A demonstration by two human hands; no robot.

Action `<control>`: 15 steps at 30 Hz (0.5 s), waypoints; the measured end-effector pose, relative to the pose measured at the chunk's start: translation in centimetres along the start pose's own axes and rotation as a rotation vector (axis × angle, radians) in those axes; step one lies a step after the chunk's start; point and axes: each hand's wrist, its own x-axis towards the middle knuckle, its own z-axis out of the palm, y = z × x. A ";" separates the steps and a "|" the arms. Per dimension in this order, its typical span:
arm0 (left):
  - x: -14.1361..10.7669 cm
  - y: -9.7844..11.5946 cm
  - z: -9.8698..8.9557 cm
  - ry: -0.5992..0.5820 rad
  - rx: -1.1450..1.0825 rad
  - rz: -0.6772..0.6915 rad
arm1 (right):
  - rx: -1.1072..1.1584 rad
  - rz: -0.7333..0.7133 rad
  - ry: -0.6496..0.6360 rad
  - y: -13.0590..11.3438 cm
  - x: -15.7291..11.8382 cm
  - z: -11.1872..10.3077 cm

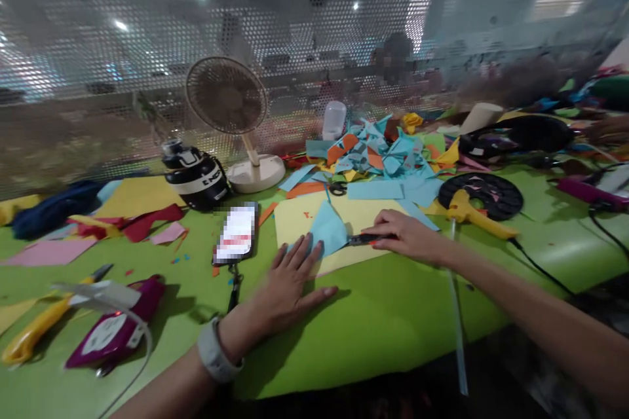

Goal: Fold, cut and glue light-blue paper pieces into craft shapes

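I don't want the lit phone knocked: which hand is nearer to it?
Left. The left hand lies just to the right of the phone, at the triangular blue paper. The right hand is farther right, beyond that paper, holding a dark tool.

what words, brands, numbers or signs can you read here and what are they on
"E N", then unclear letters: white band on the black bottle
Phone screen: pixelated, unreadable
White label on the purple case: too blurred to read

Right of the phone (pixel 236 232), paper (pixel 330 226) lies on a sheet (pixel 293 213).
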 end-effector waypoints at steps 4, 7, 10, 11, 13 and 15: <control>0.1 0.4 -0.6 -0.028 -0.022 -0.026 | 0.025 -0.016 -0.017 0.5 -0.2 0.0; 0.0 0.5 -0.6 -0.021 -0.025 -0.027 | 0.054 -0.019 -0.026 0.6 -0.1 0.0; 0.0 0.5 -0.7 -0.027 -0.035 -0.029 | 0.056 -0.025 -0.026 0.4 0.0 0.0; 0.0 0.5 -0.7 -0.032 -0.042 -0.029 | 0.055 -0.027 -0.025 0.3 0.0 -0.1; 0.0 0.6 -0.8 -0.044 -0.057 -0.033 | 0.057 -0.029 -0.029 0.2 -0.1 -0.1; 0.1 0.6 -1.0 -0.056 -0.074 -0.039 | 0.064 -0.026 -0.039 0.2 -0.2 -0.2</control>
